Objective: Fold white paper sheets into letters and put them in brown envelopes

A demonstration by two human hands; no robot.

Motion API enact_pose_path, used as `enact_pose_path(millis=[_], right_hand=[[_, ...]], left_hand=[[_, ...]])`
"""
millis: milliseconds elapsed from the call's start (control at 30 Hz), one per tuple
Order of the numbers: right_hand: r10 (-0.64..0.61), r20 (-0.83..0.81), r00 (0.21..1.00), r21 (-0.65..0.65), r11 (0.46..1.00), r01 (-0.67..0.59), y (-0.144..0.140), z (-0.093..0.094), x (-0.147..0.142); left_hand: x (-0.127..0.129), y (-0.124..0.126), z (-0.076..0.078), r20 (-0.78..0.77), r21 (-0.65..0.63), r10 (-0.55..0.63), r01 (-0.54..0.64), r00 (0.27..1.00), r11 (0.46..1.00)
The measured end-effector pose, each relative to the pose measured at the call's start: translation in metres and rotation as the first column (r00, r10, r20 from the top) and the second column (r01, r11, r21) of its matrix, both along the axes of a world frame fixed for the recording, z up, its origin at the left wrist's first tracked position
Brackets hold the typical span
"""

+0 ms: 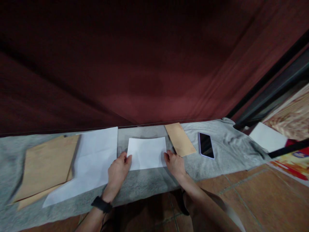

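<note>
A folded white sheet of paper (147, 152) lies on a grey cloth (145, 183). My left hand (118, 172) grips its lower left corner, fingers resting on the edge. My right hand (174, 163) holds the sheet's right edge near the lower corner. A black band circles my left wrist. A small brown envelope (180, 139) lies just right of the sheet, touching nothing in my hands.
A larger white sheet (93, 161) and big brown envelopes (47, 164) lie to the left. A phone (206, 145) rests face up right of the small envelope. A dark red curtain (135, 64) hangs behind. Tiled floor (260, 193) shows at the right.
</note>
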State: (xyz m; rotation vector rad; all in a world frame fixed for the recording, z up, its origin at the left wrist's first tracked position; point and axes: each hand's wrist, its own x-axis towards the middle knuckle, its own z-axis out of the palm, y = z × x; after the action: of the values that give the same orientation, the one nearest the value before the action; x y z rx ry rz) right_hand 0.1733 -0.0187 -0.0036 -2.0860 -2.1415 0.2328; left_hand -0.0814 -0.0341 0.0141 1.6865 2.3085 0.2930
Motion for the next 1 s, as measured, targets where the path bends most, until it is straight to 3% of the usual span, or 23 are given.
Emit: enact_pose_path(millis=[433,600,700,867,1000], right_hand=[[-0.006,0.050,0.999,0.002,1.000,0.006,-0.003,-0.001,-0.009],[0.009,0.037,0.999,0.134,0.991,-0.014,-0.004,-0.005,-0.012],[0.092,-0.019,0.996,0.226,0.970,-0.085,-0.001,-0.009,-0.018],[0.348,-0.136,0.927,0.310,0.904,-0.294,0.003,-0.023,-0.040],[0.354,-0.127,0.927,0.294,0.906,-0.306,0.000,-0.038,-0.054]], left_hand=[[0.014,-0.003,0.004,-0.127,-0.051,0.015,-0.022,0.992,0.998],[0.014,-0.003,0.003,-0.157,-0.055,-0.006,-0.003,0.988,0.998],[0.014,-0.002,0.002,-0.167,-0.059,-0.022,0.012,0.986,0.998],[0.015,-0.003,0.000,-0.178,-0.046,-0.051,0.043,0.983,0.998],[0.014,-0.006,-0.002,-0.177,-0.018,-0.067,0.065,0.982,0.998]])
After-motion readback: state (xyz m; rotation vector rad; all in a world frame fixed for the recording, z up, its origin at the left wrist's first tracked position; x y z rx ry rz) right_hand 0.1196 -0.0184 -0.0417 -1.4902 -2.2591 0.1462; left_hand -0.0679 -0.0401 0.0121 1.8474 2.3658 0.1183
